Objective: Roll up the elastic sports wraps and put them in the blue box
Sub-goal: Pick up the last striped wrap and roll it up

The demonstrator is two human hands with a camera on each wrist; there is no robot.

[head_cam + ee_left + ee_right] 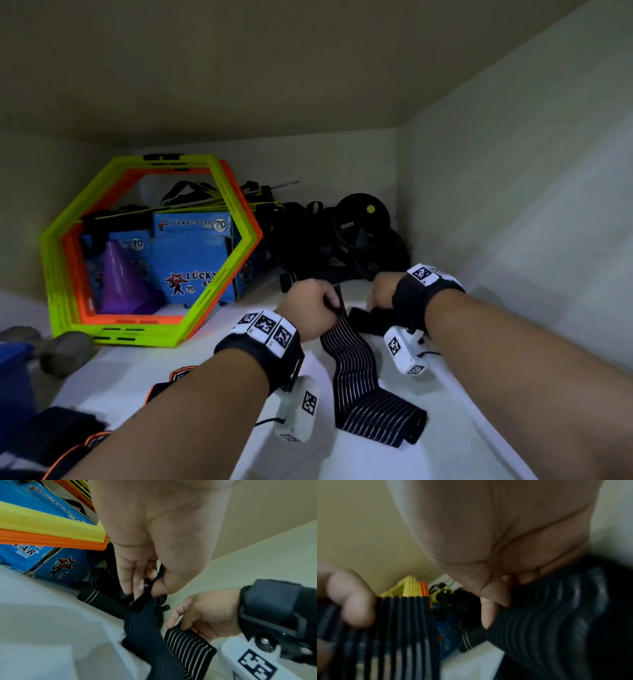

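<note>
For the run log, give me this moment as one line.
left hand: pinches striped wrap end | right hand: grips other end | wrap: unrolled on shelf

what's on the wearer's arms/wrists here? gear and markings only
Bare forearms, no sleeves. Each wrist carries a black strap: left wrist band, right wrist band. White blocks printed with black-and-white square fiducial tags sit on top of both. A white tagged camera housing hangs under each wrist, with thin black cords.

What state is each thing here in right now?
Striped wrap: unrolled, trailing across the shelf, one end lifted.
Left hand: fingers pinching the wrap's end.
Right hand: gripping another part of the wrap.
Blue boxes: stacked behind the hexagon rings, which stand upright.
Purple cone: upright.
</note>
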